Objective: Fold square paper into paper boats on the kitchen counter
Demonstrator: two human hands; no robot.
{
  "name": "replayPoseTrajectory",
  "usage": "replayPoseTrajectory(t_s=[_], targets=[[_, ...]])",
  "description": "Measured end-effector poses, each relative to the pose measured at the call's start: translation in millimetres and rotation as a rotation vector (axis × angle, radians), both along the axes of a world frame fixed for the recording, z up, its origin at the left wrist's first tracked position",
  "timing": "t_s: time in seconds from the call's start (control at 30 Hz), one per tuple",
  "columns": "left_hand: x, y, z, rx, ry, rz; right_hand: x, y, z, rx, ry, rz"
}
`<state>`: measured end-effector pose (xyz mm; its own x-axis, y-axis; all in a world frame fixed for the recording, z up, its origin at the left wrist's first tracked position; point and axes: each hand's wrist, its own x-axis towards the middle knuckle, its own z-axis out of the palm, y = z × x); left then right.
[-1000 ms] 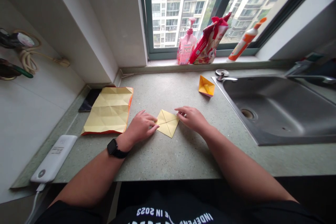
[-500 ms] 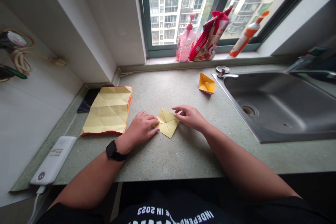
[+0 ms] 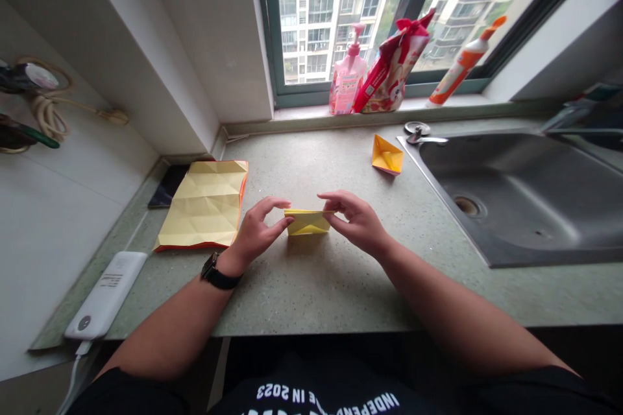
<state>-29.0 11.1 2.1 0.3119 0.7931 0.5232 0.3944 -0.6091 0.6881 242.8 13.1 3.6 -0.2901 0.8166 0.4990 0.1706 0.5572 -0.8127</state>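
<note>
A yellow piece of folded paper (image 3: 308,224) is raised off flat in the middle of the counter, its folded edge up and its creased front face toward me. My right hand (image 3: 353,217) pinches the paper's upper right corner between thumb and fingers. At the left end, my left hand (image 3: 260,225) has its thumb on the front face and its index finger curved over the top corner. A black watch (image 3: 219,272) is on my left wrist.
Creased pale yellow sheets (image 3: 204,204) with red edges lie at left over a dark flat object (image 3: 167,187). A white power bank (image 3: 107,295) lies nearer. An orange folded paper shape (image 3: 388,157) sits near the steel sink (image 3: 516,201). Bottles and a red bag (image 3: 389,71) line the sill.
The yellow paper went from a flat diamond on the counter to a folded, raised strip. Both hands shifted from resting at its sides to gripping its two ends.
</note>
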Motion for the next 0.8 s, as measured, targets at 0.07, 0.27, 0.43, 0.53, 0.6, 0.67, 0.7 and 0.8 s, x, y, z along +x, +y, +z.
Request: replayPoseTrajectory(t_s=[0.07,0.27,0.43,0.53,0.6,0.67,0.7,0.8], targets=[[1.1,-2.2,5.6,0.041,-0.043,-0.029,-2.6,-6.5,7.7,0.184,-0.038,-0.003],[-3.0,-8.6,11.0,0.186,-0.081,-0.075,-2.9,-9.5,10.6,0.493,-0.167,-0.069],[-3.8,-8.8,8.8,0.202,-0.062,-0.145,4.1,-2.0,3.3,0.561,-0.280,-0.137],[-2.0,-6.8,5.4,0.211,0.011,-0.109,4.7,-1.4,2.3,0.582,-0.300,-0.147],[-1.4,-5.3,2.7,0.217,0.058,-0.083,3.3,-2.3,1.6,0.601,-0.313,-0.149],[-1.6,-3.9,0.7,0.224,0.080,-0.069,2.0,-2.4,-0.1,0.602,-0.324,-0.133],[-1.9,-3.4,0.2,0.227,0.078,-0.064,1.9,-1.9,-1.0,0.592,-0.327,-0.122],[-2.9,-2.7,0.9,0.225,0.026,-0.049,5.2,2.3,-2.4,0.550,-0.319,-0.132]])
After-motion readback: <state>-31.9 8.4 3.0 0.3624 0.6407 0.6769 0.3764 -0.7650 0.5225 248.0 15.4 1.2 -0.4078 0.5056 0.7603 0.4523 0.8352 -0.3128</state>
